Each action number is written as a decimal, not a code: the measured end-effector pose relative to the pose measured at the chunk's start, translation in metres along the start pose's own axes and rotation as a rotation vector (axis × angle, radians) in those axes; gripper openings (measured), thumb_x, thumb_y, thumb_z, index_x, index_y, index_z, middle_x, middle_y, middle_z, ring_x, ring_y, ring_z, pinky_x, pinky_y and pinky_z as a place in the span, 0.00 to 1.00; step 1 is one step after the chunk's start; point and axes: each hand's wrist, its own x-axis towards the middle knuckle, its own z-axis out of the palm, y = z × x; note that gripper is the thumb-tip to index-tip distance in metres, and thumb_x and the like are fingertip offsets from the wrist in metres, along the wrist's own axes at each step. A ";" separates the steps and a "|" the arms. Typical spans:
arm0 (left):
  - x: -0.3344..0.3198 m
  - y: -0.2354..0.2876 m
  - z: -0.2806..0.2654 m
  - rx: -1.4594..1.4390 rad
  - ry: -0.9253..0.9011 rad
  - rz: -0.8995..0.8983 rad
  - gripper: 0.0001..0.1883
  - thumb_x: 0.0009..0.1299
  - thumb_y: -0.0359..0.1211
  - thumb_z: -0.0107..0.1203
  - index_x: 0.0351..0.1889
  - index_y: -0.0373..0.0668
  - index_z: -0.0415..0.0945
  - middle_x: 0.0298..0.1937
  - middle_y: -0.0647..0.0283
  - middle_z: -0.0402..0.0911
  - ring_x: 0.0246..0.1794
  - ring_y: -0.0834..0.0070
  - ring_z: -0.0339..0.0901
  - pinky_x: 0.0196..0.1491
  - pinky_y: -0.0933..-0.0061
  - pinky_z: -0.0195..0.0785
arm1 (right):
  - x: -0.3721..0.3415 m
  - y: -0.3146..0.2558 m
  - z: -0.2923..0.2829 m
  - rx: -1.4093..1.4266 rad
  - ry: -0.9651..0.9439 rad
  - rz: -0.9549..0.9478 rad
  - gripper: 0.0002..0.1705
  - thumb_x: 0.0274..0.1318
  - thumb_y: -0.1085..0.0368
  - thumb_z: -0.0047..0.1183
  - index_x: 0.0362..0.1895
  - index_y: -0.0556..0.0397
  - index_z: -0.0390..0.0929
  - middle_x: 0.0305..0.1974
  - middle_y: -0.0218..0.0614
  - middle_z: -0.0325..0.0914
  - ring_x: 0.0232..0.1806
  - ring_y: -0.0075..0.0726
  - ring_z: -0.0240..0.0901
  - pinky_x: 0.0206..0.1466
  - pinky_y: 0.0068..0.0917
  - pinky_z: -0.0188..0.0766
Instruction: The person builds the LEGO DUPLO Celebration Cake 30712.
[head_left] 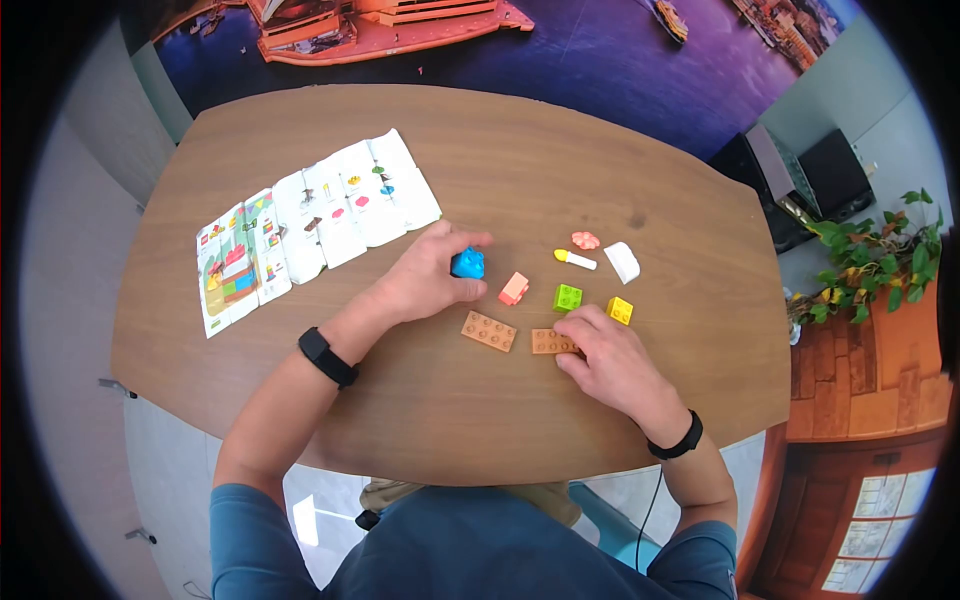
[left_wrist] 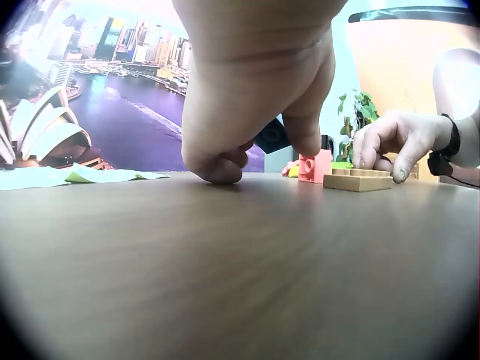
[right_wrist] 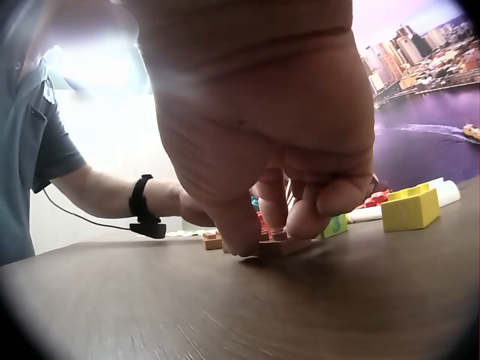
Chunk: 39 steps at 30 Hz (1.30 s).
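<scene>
While the coral brick stands on the wooden table between the two hands, the left hand, just to its left, curls thumb and fingers round a blue piece. The right hand, to the coral brick's right and nearer the person, pinches the partly covered right-hand brown brick. The eight-stud brown brick lies just on the person's side of the coral brick. To the coral brick's right come the lime-green brick and, farther out, the yellow brick. Beyond it to the right lie a candle piece, a coral scalloped piece and a white curved piece. Well to its left spreads the creased instruction sheet.
</scene>
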 end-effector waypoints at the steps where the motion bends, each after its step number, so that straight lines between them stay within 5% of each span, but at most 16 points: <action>1: -0.002 0.000 -0.002 0.001 -0.001 -0.001 0.34 0.67 0.34 0.74 0.73 0.46 0.77 0.58 0.56 0.75 0.60 0.61 0.76 0.65 0.63 0.73 | 0.000 -0.001 -0.001 0.000 0.022 -0.012 0.18 0.64 0.64 0.65 0.55 0.53 0.81 0.53 0.42 0.78 0.52 0.53 0.82 0.55 0.46 0.80; 3: -0.005 0.000 -0.006 -0.141 0.001 -0.051 0.35 0.69 0.31 0.73 0.75 0.43 0.74 0.62 0.61 0.77 0.59 0.70 0.76 0.65 0.67 0.72 | 0.000 -0.004 -0.005 0.011 0.053 -0.033 0.17 0.63 0.64 0.65 0.55 0.53 0.81 0.52 0.42 0.78 0.51 0.53 0.82 0.54 0.46 0.80; 9: -0.016 0.014 -0.023 -0.637 -0.168 -0.167 0.36 0.76 0.24 0.61 0.82 0.40 0.62 0.69 0.63 0.76 0.68 0.71 0.76 0.69 0.68 0.70 | 0.012 -0.014 -0.013 0.072 0.114 -0.091 0.17 0.63 0.65 0.66 0.54 0.55 0.81 0.54 0.41 0.79 0.49 0.52 0.82 0.52 0.45 0.80; 14: -0.022 0.013 -0.021 -0.648 -0.257 -0.100 0.39 0.74 0.24 0.57 0.84 0.38 0.58 0.68 0.61 0.76 0.69 0.71 0.75 0.72 0.67 0.68 | 0.030 -0.032 -0.016 0.234 0.134 -0.140 0.18 0.65 0.65 0.65 0.57 0.54 0.81 0.56 0.41 0.79 0.49 0.52 0.82 0.52 0.44 0.80; 22: -0.024 0.034 -0.013 -0.741 -0.485 -0.038 0.45 0.72 0.21 0.57 0.87 0.34 0.47 0.73 0.56 0.73 0.75 0.68 0.71 0.76 0.65 0.64 | 0.057 -0.059 -0.009 0.511 0.083 -0.123 0.20 0.62 0.72 0.67 0.58 0.52 0.79 0.53 0.37 0.81 0.43 0.36 0.82 0.44 0.36 0.79; 26: -0.032 0.037 -0.013 -0.673 -0.437 -0.050 0.50 0.70 0.23 0.62 0.88 0.36 0.46 0.74 0.54 0.72 0.76 0.67 0.70 0.75 0.63 0.67 | 0.060 -0.053 0.006 0.546 0.149 -0.106 0.22 0.60 0.73 0.68 0.58 0.52 0.79 0.53 0.39 0.82 0.41 0.42 0.81 0.43 0.39 0.78; 27: -0.034 0.037 -0.014 -0.624 -0.390 -0.069 0.52 0.69 0.25 0.65 0.88 0.37 0.46 0.73 0.53 0.72 0.76 0.66 0.70 0.74 0.62 0.68 | 0.062 -0.050 0.011 0.456 0.268 -0.230 0.25 0.58 0.73 0.68 0.60 0.51 0.78 0.52 0.39 0.82 0.40 0.46 0.80 0.43 0.40 0.78; 31: -0.035 0.028 -0.020 -0.225 -0.205 -0.033 0.56 0.65 0.32 0.74 0.88 0.39 0.49 0.71 0.53 0.73 0.73 0.63 0.73 0.73 0.60 0.71 | 0.060 -0.044 0.011 0.094 0.526 -0.486 0.36 0.54 0.75 0.70 0.68 0.48 0.73 0.51 0.39 0.82 0.41 0.55 0.79 0.42 0.43 0.77; 34: -0.041 0.019 -0.016 -0.105 -0.180 0.013 0.59 0.61 0.39 0.80 0.87 0.39 0.54 0.69 0.53 0.73 0.68 0.61 0.76 0.70 0.60 0.72 | 0.054 -0.043 0.003 -0.012 0.478 -0.518 0.40 0.55 0.76 0.69 0.71 0.48 0.70 0.50 0.39 0.83 0.42 0.53 0.81 0.44 0.42 0.77; 37: -0.043 0.021 -0.013 -0.205 -0.157 0.097 0.52 0.60 0.46 0.83 0.79 0.38 0.67 0.68 0.55 0.75 0.62 0.64 0.78 0.65 0.62 0.74 | 0.058 -0.036 0.011 -0.003 0.627 -0.677 0.40 0.55 0.77 0.69 0.72 0.50 0.69 0.50 0.41 0.83 0.45 0.51 0.82 0.44 0.41 0.78; 39: -0.040 0.031 -0.016 -0.335 -0.313 0.032 0.38 0.68 0.49 0.78 0.69 0.38 0.77 0.61 0.58 0.81 0.57 0.69 0.79 0.60 0.63 0.75 | 0.058 -0.037 0.009 -0.029 0.611 -0.681 0.41 0.55 0.78 0.69 0.72 0.51 0.68 0.50 0.41 0.83 0.45 0.51 0.82 0.45 0.41 0.78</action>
